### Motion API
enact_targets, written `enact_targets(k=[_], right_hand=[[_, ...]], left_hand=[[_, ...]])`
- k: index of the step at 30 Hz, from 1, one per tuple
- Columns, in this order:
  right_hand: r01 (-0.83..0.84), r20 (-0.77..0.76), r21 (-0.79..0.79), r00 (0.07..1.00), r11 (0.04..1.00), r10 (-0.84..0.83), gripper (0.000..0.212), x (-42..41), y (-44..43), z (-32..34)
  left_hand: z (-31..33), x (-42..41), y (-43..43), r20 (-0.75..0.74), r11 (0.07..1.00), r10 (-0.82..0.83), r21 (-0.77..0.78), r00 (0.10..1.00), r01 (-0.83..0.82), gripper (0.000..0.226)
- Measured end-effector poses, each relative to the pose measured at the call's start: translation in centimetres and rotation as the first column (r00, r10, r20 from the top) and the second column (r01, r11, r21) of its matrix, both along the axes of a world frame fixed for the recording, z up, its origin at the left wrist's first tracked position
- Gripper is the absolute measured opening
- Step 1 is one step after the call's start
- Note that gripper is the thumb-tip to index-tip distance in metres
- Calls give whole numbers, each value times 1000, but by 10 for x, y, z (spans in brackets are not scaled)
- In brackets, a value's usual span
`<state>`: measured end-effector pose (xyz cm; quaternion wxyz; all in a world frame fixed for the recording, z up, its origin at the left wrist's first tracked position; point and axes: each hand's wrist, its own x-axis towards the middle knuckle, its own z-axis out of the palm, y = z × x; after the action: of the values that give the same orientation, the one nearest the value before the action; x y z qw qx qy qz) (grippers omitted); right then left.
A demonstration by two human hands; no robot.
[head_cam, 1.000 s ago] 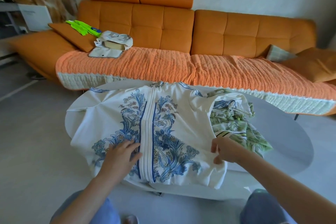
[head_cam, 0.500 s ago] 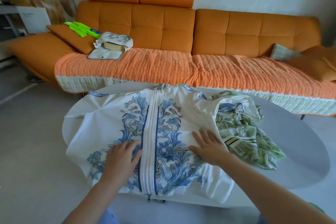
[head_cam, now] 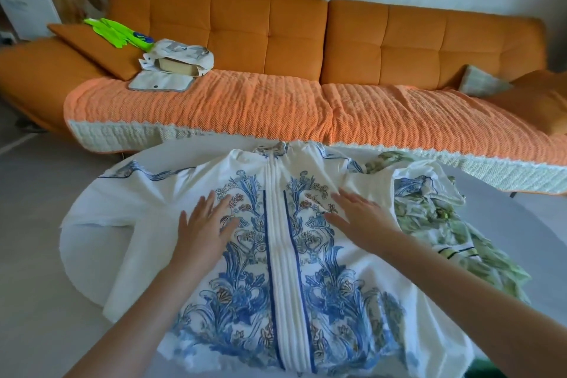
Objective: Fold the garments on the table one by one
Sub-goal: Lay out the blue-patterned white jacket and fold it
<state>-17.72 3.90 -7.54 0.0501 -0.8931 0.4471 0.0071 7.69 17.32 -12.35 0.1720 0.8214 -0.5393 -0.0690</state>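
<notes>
A white garment with blue floral print (head_cam: pixel 282 270) lies spread face up on the white oval table (head_cam: pixel 82 255), its pleated centre strip running away from me. My left hand (head_cam: pixel 204 224) rests flat on the fabric left of the strip, fingers apart. My right hand (head_cam: pixel 360 218) lies flat on the fabric right of the strip, fingers spread. A crumpled green and white patterned garment (head_cam: pixel 460 242) sits to the right, partly under the white garment's right sleeve.
An orange sofa (head_cam: pixel 337 40) with an orange knitted throw (head_cam: pixel 306 107) stands just beyond the table. On its left seat lie a neon green item (head_cam: pixel 113 31), a white bag with a box (head_cam: pixel 181 60) and a flat white pouch (head_cam: pixel 161 83). Grey floor surrounds the table.
Both hands slid away from me along the garment, from near its hem to its chest. The right hand let go of the side edge and now lies flat. The camera leaned closer.
</notes>
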Motion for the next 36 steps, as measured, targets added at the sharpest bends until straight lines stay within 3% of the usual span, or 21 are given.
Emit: enact_targets(k=[4, 7, 9, 11, 14, 16, 18, 20, 21, 23, 27, 30, 32, 36], right_hand=[[1, -103, -1, 995, 1000, -1, 67, 24, -37, -20], [181, -189, 121, 969, 976, -157, 84, 0, -65, -45], [329, -154, 178, 940, 928, -304, 82, -20, -82, -54], [389, -165, 201, 918, 899, -360, 76, -33, -94, -52], [375, -131, 227, 926, 899, -354, 76, -28, -102, -46], [314, -44, 130, 950, 941, -311, 74, -10, -95, -42], [146, 9, 14, 989, 989, -146, 80, 15, -82, -35], [-24, -18, 33, 1000, 999, 25, 89, 36, -75, -37], [-51, -59, 54, 997, 997, 54, 82, 42, -75, -43], [9, -108, 74, 994, 997, -1, 77, 43, -85, -57], [79, -121, 30, 990, 996, -75, 83, 33, -113, -70], [67, -156, 33, 986, 997, -61, 107, 32, -128, -70], [94, -133, 28, 987, 995, -90, 112, 31, -137, -71], [165, -64, 31, 985, 986, -162, 82, 31, -145, -72]], left_hand=[[-5, 24, -35, 21, 983, 52, 172, 998, -55, 63], [-15, 32, -44, 37, 952, 62, 299, 997, -70, 69], [-22, 35, -47, 58, 952, 71, 295, 996, -85, 69], [-20, 38, -54, 74, 980, 90, 170, 993, -102, 67], [-6, 45, -77, 150, 995, 100, -35, 984, -96, 59], [1, 44, -97, 192, 999, 28, 22, 981, -33, 60], [2, 42, -117, 187, 992, -30, 124, 982, 7, 64], [-3, 44, -133, 180, 975, -59, 221, 982, 18, 68], [-7, 46, -139, 158, 964, -54, 265, 986, 10, 70], [-18, 49, -145, 130, 950, -29, 313, 991, -13, 72], [-27, 50, -158, 191, 966, -12, 254, 982, -37, 71], [-28, 52, -177, 188, 969, -22, 247, 982, -26, 71], [-30, 52, -189, 199, 972, -30, 235, 980, -18, 71], [-34, 54, -204, 212, 978, -52, 209, 976, 7, 71]])
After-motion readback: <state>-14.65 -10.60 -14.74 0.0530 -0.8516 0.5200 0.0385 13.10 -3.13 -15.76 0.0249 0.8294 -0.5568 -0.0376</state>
